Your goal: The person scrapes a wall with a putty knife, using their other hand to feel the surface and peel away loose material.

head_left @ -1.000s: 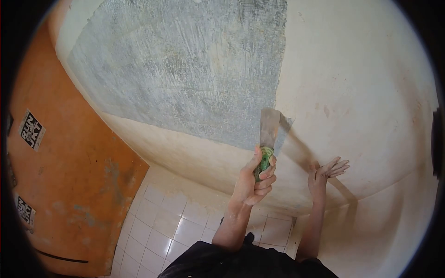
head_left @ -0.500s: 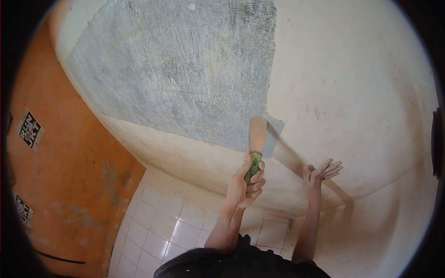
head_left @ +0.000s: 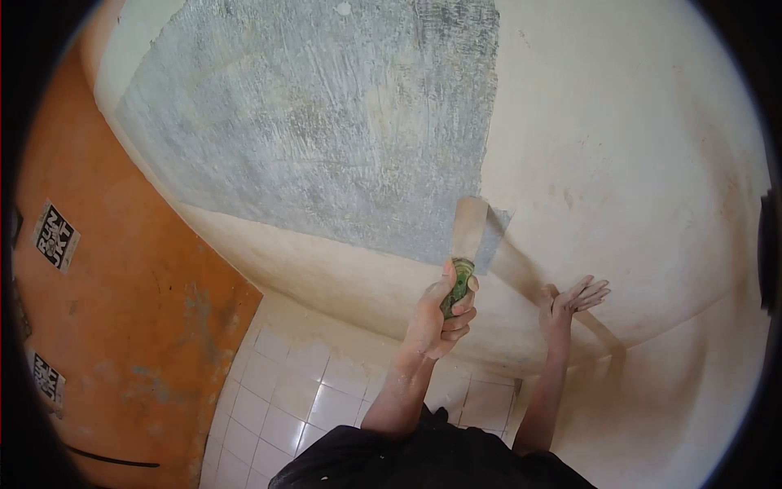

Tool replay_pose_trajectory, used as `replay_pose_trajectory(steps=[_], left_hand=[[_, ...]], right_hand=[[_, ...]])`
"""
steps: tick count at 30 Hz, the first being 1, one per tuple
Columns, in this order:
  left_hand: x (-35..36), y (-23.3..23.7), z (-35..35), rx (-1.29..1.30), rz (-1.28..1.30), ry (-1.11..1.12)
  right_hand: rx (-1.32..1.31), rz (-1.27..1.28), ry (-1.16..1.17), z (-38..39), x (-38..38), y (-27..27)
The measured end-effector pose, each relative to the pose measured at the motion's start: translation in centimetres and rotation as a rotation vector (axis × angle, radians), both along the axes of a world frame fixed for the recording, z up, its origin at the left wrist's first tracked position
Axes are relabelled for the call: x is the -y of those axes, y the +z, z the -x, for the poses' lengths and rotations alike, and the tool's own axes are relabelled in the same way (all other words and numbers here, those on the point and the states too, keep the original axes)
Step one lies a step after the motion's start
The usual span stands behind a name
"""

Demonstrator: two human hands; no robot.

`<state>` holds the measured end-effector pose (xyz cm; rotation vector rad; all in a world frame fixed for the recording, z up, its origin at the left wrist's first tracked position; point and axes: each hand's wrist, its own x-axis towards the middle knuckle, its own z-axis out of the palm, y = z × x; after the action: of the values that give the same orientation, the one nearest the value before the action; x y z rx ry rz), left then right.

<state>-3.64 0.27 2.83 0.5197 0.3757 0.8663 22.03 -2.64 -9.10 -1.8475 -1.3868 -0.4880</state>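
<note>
My left hand (head_left: 444,310) is wrapped around the green handle of a putty knife (head_left: 469,228), palm side toward me. Its wide blade points up the wall and lies over the lower right corner of a rough grey patch (head_left: 326,122). Whether the blade edge touches the surface is hard to tell. To the right, my right hand (head_left: 570,306) is open, fingers extended and dusted pale, up against or very close to the cream wall (head_left: 603,163). It holds nothing.
An orange surface (head_left: 122,285) with black-and-white stickers (head_left: 56,235) and worn marks stands on the left. White floor tiles (head_left: 281,383) show below, by my dark clothing (head_left: 423,460). Long shadows fall across the wall near my right hand.
My left hand and the putty knife have shifted slightly right and up in view, still at the grey patch's corner. The whole view has moved a little. My right hand stays open.
</note>
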Motion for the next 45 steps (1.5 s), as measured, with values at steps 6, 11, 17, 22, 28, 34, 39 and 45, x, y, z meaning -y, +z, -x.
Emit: replay_pose_trajectory(steps=[6,11,17,22,28,34,39,45], left_hand=[[0.3,1.8,0.3,-0.005,0.022,-0.047],[0.6,1.0,0.3,-0.045,-0.006,-0.005],[-1.2,3.6,-0.4,-0.022,-0.14,0.007],[-0.6,-0.4,-0.1,-0.068,-0.036,-0.005],[0.0,1.1,-0.4,0.001,-0.022,-0.009],[0.0,1.4,-1.0,0.001,0.027,0.025],[-1.4,3.4,-2.2,0.082,-0.145,0.074],[0.5,0.5,-0.6,0.027,0.047,0.001]], right_hand=[[-0.06,0.031,-0.037,0.2,-0.2,0.1],[-0.056,0.02,-0.031,-0.1,-0.3,-0.7],[-0.071,0.038,-0.048,0.8,0.2,-0.8],[-0.038,0.047,-0.037,-0.3,-0.4,-1.0],[-0.249,0.157,0.045,-2.1,-0.9,-4.9],[-0.116,0.128,-0.025,-1.0,-0.3,-2.7],[-0.015,0.041,0.049,-1.4,0.0,-2.4],[-0.038,0.083,0.037,-2.8,-0.6,-4.6]])
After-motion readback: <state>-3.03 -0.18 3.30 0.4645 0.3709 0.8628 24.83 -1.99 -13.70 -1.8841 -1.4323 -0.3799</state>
